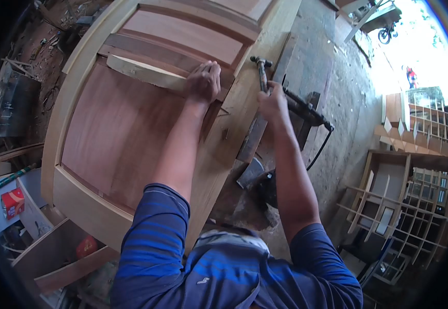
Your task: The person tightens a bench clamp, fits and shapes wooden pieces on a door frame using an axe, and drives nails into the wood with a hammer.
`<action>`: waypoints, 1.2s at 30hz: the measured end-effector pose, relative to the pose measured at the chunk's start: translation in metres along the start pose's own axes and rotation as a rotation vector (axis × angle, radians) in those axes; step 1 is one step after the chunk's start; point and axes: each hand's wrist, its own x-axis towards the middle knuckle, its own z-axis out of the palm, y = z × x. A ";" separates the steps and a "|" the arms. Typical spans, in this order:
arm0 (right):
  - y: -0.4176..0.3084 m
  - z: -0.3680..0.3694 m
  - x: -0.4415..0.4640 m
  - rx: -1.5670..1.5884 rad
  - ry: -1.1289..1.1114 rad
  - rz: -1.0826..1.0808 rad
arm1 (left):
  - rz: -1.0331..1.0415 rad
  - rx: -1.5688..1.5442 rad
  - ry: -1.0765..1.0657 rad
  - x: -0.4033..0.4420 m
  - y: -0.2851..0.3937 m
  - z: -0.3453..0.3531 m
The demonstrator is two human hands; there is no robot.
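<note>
A panelled wooden door point(126, 113) lies in front of me, with reddish panels inside a paler frame. Across one of its rails rests a pale wood offcut point(146, 72) with a curved edge. My left hand point(203, 83) is closed around the right end of this offcut, pressing on the door. To the right, my right hand point(274, 103) grips a hammer point(262, 72) by its handle, the head pointing away from me above the frame's edge. Close beside that hand lies a dark long-bodied tool point(306, 110) with a black cable or hose; its kind is unclear.
A dark wooden bench point(306, 51) runs along the door's right side. Lattice frames point(394, 201) and cabinet pieces stand on the floor at right. At lower left are open wooden boxes point(54, 247) and a red packet point(12, 202). Scraps litter the ground at upper left.
</note>
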 end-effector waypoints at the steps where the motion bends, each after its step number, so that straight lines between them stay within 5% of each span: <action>1: -0.001 -0.008 -0.005 0.059 0.021 -0.027 | 0.006 0.003 -0.004 -0.001 0.001 -0.002; 5: 0.013 -0.054 -0.057 0.625 -0.282 0.065 | 0.077 0.018 -0.036 0.006 -0.006 0.001; 15: 0.035 -0.064 -0.103 0.255 -0.092 -0.029 | 0.073 0.060 -0.099 0.008 -0.004 -0.006; 18: 0.033 -0.063 -0.092 0.145 0.061 -0.318 | 0.061 0.062 -0.109 0.006 -0.005 -0.008; 22: 0.037 -0.053 -0.064 -0.151 -0.012 -0.417 | 0.046 0.071 -0.091 0.004 -0.003 -0.009; 26: 0.021 -0.066 -0.062 -0.089 0.101 -0.549 | 0.047 0.072 -0.092 0.004 -0.005 -0.005; 29: 0.018 -0.080 -0.070 0.074 0.125 -0.486 | 0.037 0.068 -0.120 0.005 -0.004 -0.005; 36: 0.052 -0.055 -0.042 -0.252 0.060 -0.523 | 0.057 0.090 -0.075 0.007 -0.005 -0.003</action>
